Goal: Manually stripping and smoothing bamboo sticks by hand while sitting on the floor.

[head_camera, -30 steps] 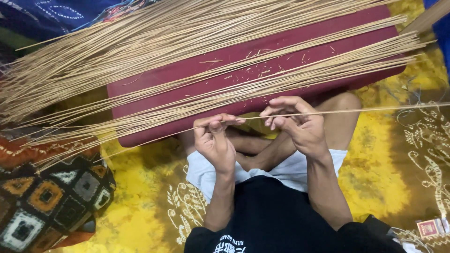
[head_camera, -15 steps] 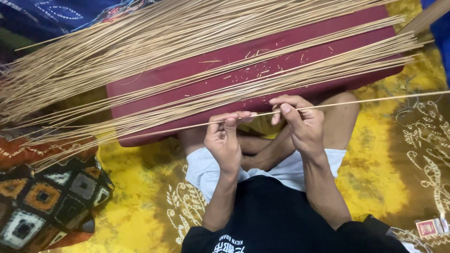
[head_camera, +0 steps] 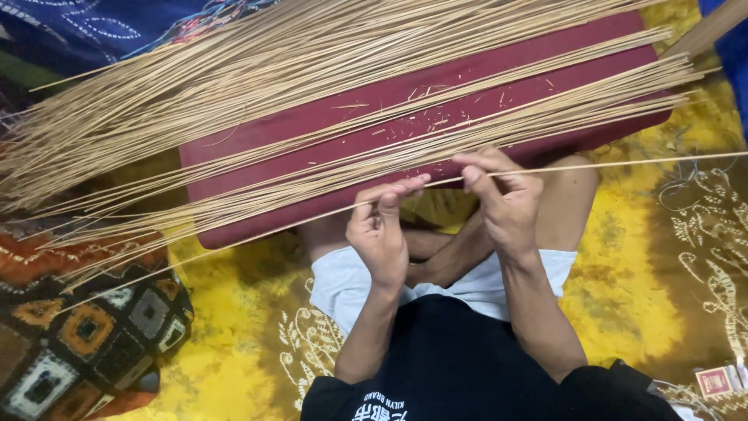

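Note:
My left hand and my right hand both pinch one long thin straw-coloured stick that runs across the view just in front of my crossed legs. The stick reaches far out to the right and down to the left. Behind it lies a dark red cushion covered by a big pile of the same thin sticks, fanned from the left edge to the right. A smaller row of sticks lies along the cushion's near edge.
A yellow patterned cloth covers the floor. A patchwork cushion of coloured squares sits at the lower left. A small red and white box lies at the lower right. Blue fabric is at the top left.
The single stick has shifted in my fingers, and both hands have lifted slightly toward the cushion's edge. The pile has not moved.

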